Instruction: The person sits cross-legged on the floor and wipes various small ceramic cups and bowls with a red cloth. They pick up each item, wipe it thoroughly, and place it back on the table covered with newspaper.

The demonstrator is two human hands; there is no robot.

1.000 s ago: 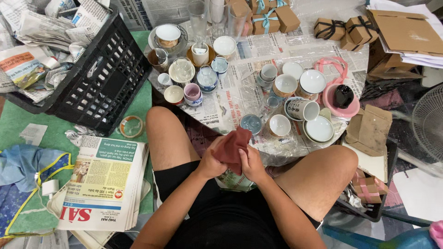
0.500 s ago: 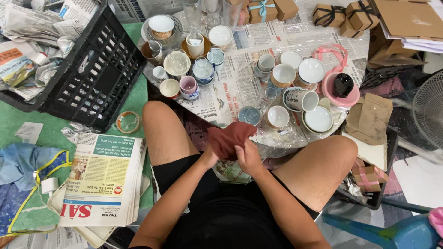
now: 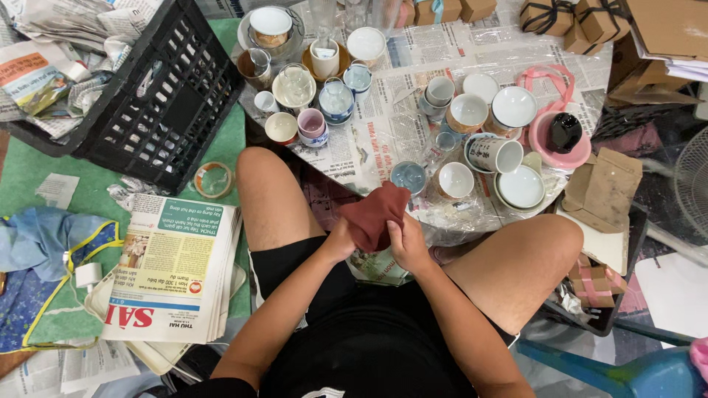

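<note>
This looks like a home packing corner for ceramics: a low table (image 3: 383,140) spread with newspaper holds many small cups (image 3: 456,179) and bowls (most empty), with a black crate (image 3: 158,103), newspaper stack (image 3: 173,273) and ribboned gift boxes (image 3: 568,18) around.

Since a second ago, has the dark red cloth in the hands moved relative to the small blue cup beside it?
No. The dark red cloth stays bunched between both hands, just below-left of the small blue cup; only the camera view shifted.
</note>
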